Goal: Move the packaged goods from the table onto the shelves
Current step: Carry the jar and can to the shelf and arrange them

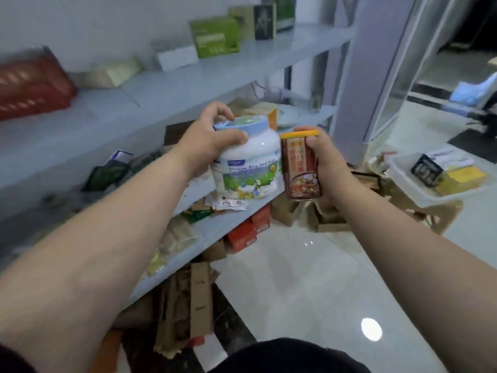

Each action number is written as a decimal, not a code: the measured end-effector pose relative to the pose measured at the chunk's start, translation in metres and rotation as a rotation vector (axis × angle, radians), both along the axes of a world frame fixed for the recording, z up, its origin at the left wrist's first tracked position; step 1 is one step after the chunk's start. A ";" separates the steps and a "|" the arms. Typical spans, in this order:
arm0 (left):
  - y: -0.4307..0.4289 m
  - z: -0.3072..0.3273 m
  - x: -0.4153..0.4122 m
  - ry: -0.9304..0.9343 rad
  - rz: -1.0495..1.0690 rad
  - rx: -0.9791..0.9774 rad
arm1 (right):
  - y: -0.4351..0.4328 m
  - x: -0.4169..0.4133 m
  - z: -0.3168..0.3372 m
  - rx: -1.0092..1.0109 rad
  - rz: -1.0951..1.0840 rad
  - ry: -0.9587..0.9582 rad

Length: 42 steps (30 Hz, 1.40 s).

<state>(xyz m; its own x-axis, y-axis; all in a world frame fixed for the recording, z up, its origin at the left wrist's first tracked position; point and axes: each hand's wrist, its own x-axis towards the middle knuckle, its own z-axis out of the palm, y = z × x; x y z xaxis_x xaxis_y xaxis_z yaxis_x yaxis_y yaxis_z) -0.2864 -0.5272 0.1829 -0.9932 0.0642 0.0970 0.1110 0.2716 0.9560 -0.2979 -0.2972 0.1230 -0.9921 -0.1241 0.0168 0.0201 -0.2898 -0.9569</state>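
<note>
My left hand (pixel 212 138) grips a white tub with a pale blue lid (pixel 247 162) from above, fingers curled over the lid's rim. My right hand (pixel 322 160) holds a dark red can with a yellow lid (pixel 301 168) upright by its side. Both goods hang side by side in the air in front of the grey shelves (pixel 188 84), about level with the lower shelf's front edge (pixel 236 211).
The upper shelf carries a red packet (pixel 32 84), a pale pouch (pixel 113 72) and green boxes (pixel 215 37). The lower shelf holds loose packets. Cardboard pieces (pixel 188 300) and orange boxes (pixel 247 230) lie on the tiled floor. A white tray of goods (pixel 403 181) sits at the right.
</note>
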 end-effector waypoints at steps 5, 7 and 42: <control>-0.100 0.037 0.007 0.057 0.207 -0.026 | -0.108 -0.037 0.028 0.037 0.191 0.083; -0.135 0.050 0.009 0.084 0.292 -0.056 | -0.145 -0.054 0.038 0.026 0.268 0.105; -0.509 0.106 0.250 0.167 1.443 -0.366 | -0.678 0.062 0.105 0.093 1.006 0.659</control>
<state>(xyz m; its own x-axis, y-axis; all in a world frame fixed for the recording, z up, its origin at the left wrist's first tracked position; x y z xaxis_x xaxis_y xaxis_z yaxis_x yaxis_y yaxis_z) -0.0359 -1.0360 0.2892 -0.2007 -0.8905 0.4084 -0.3563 0.4546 0.8163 -0.2358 -0.9750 0.2282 -0.2552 -0.8640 0.4339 -0.3031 -0.3547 -0.8845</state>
